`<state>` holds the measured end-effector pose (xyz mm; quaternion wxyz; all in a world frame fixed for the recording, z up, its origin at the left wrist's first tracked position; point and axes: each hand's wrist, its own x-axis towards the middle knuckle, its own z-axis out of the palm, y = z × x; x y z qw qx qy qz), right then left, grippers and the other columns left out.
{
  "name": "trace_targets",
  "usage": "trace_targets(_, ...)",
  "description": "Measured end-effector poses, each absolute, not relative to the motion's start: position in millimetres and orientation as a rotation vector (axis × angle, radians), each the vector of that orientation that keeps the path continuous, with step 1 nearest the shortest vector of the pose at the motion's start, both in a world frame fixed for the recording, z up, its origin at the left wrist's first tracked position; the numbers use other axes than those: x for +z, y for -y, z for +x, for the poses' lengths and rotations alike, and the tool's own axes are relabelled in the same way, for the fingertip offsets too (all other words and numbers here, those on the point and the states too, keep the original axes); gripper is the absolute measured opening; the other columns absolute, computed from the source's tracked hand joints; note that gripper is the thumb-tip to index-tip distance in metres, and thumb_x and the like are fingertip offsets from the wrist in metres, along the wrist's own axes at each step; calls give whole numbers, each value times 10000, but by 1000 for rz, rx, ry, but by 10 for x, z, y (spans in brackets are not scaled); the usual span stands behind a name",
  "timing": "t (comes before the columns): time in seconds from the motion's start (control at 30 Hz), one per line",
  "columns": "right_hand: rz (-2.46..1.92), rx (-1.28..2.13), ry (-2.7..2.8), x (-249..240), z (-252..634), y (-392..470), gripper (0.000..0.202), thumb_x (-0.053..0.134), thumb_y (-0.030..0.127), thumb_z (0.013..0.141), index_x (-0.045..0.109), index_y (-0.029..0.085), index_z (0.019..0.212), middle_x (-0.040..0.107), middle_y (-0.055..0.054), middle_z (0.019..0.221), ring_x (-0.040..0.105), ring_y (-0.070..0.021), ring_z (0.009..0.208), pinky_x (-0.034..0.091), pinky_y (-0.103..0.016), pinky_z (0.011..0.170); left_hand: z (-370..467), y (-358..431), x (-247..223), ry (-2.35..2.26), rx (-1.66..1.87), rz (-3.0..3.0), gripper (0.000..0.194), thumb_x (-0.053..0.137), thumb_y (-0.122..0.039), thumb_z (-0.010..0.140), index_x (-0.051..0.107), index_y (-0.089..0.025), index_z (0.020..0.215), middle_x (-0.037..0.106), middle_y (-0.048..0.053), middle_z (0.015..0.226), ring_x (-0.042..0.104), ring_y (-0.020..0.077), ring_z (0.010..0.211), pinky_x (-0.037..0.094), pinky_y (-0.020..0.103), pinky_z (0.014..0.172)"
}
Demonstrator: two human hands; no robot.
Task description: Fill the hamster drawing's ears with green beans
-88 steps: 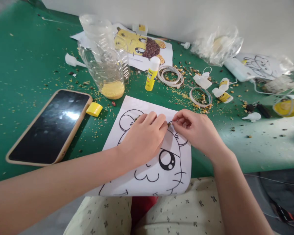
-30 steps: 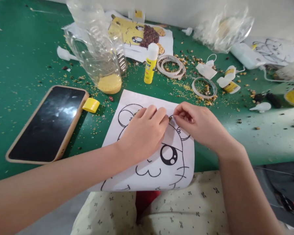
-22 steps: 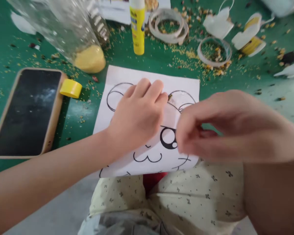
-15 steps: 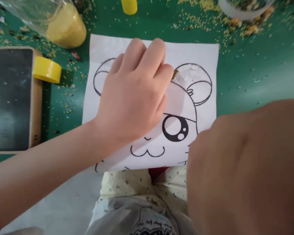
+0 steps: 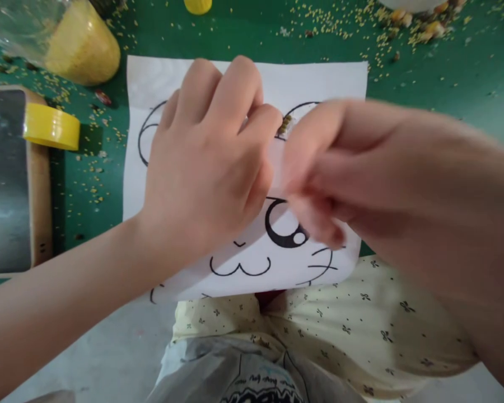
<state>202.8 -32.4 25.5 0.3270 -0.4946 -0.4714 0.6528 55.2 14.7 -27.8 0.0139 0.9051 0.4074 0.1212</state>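
A white sheet of paper [image 5: 319, 78] printed with a black-outlined cartoon animal face lies on the green table. My left hand [image 5: 210, 151] is over the upper middle of the sheet, its fingers curled under; anything inside them is hidden. Close to its right, my right hand [image 5: 340, 162] hovers over the drawing's right ear and eye, slightly blurred, thumb and fingers pinched together. Whatever they hold is too small or hidden to make out. A few greenish seeds [image 5: 284, 126] sit at the inner edge of the right ear, between the two hands.
A clear jar of yellow grain [image 5: 84, 50] lies on its side at the upper left. Below it, a yellow lid [image 5: 52, 126] rests against a wood-framed dark board [image 5: 6, 179]. Another yellow cap [image 5: 197, 4] and a pale bowl [image 5: 415, 4] show at the top. Loose grains dot the table.
My right hand has come up from the lower right to over the right ear and eye. My left hand stays curled on the sheet. The view has shifted slightly.
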Motion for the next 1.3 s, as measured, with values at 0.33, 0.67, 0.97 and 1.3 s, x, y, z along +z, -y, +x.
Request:
trace_targets(0.33,-1686,387,2196,7,2129,264,111,439,231,843,549,239,830,576,-23,687,493,-163,611,291,-310,529,502,-147,-283,-1217,197,3076,208,383,-240,860,513,-143,990,508,124,1095,466,298,993,431,412,727)
trace_targets(0.67,-1742,293,2194,-48,2146,44,186,444,167,795,563,221,928,572,-31,729,554,-199,717,374,-323,683,535,-132,-250,-1246,194,3010,237,365,-201,856,538,-135,1004,502,129,1146,460,324,1047,422,438,775)
trace_targets(0.97,-1739,147,2178,-35,2127,-64,251,426,141,797,577,235,974,573,-34,772,565,-234,824,379,-331,686,525,-118,-240,-1226,214,3009,262,343,-189,857,536,-161,1032,501,126,1173,463,334,1063,424,444,752)
trace_targets(1.3,-1746,149,2106,-22,2295,-114,96,476,238,838,568,257,860,566,-25,680,532,-204,659,383,-327,627,520,-127,-266,-1194,310,3004,293,369,-179,858,552,-135,1082,528,116,1082,480,306,1005,412,408,738)
